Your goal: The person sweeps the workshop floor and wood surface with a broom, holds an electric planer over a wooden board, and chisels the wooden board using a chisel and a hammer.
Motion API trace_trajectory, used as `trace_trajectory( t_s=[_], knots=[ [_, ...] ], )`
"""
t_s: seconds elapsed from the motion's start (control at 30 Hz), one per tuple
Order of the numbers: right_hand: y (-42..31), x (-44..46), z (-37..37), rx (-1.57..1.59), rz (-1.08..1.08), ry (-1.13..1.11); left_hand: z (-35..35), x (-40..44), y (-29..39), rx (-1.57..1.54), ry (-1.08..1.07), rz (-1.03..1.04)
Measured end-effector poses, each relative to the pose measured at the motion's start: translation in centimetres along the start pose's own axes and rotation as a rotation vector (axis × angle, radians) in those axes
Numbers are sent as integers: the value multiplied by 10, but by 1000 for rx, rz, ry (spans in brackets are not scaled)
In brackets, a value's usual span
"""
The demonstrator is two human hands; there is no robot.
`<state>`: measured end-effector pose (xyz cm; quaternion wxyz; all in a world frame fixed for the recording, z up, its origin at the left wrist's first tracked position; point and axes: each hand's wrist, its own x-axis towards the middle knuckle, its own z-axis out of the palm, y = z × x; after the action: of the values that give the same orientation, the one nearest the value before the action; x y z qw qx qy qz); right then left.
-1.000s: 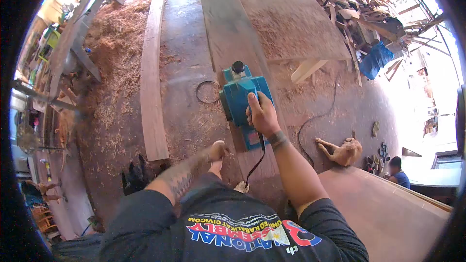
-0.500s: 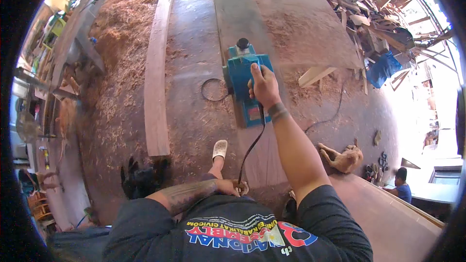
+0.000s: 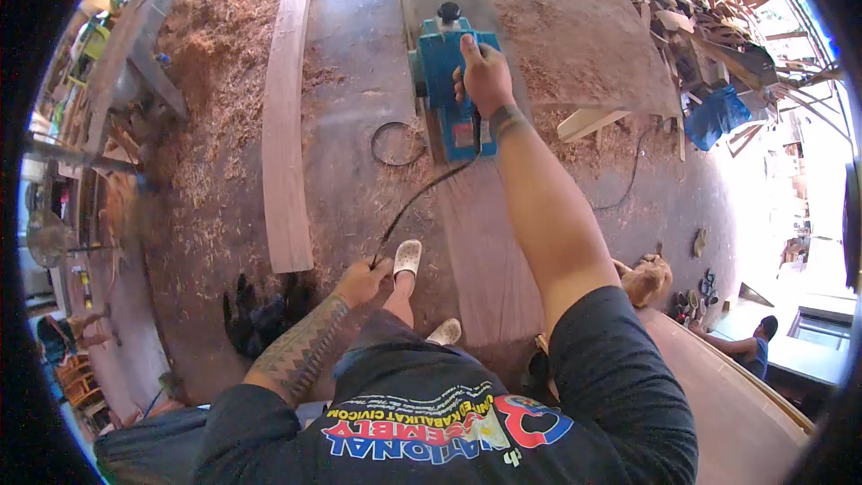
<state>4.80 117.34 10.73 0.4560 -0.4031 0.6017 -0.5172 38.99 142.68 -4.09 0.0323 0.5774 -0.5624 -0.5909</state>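
Observation:
My right hand point(image 3: 487, 76) is wrapped round the handle of a teal power planer point(image 3: 440, 63), its arm stretched far forward. The planer sits on a long wooden board point(image 3: 489, 251) on the floor, pale at my end and greyish beyond the tool. A black power cord point(image 3: 422, 187) runs from the planer's rear back towards me. Low at left, beside my knee, my left hand point(image 3: 362, 283) is closed on that cord. The planer's underside is hidden.
Another long plank point(image 3: 287, 126) lies to the left, with wood shavings point(image 3: 215, 63) around it. A black animal point(image 3: 260, 314) and a tan dog point(image 3: 648, 280) lie nearby. Scrap wood point(image 3: 718, 54) is heaped at right. Another person point(image 3: 759, 350) sits at the far right.
The planer and my right hand have moved forward along the board. My left hand has swung out from my body to the left, stretching the cord. A second shoe now shows.

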Motion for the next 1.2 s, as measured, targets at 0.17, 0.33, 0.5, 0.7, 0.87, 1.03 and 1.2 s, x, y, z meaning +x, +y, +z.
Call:
trace_trajectory(
  t_s=[0.17, 0.33, 0.5, 0.7, 0.87, 1.03, 1.2],
  knots=[
    [-10, 61, 10, 13, -23, -21, -28, 16, 14, -76, 23, -23],
    [-4, 133, 14, 4, -37, -54, -52, 25, 37, -105, 176, 272],
    [-1, 109, 1, 21, -59, -32, -73, 54, 24, -88, 291, 243],
    [13, -97, -72, -17, 30, -7, -72, 28, 39, 46, 481, 399],
    [35, -326, -136, -11, 158, 71, -5, -17, 66, 250, 313, 735],
    [45, -515, -165, 29, 279, 177, 79, -53, 77, 363, 120, 1023],
    [57, -562, -177, 44, 232, 137, 116, -64, 76, 339, 373, 1011]
  ],
)
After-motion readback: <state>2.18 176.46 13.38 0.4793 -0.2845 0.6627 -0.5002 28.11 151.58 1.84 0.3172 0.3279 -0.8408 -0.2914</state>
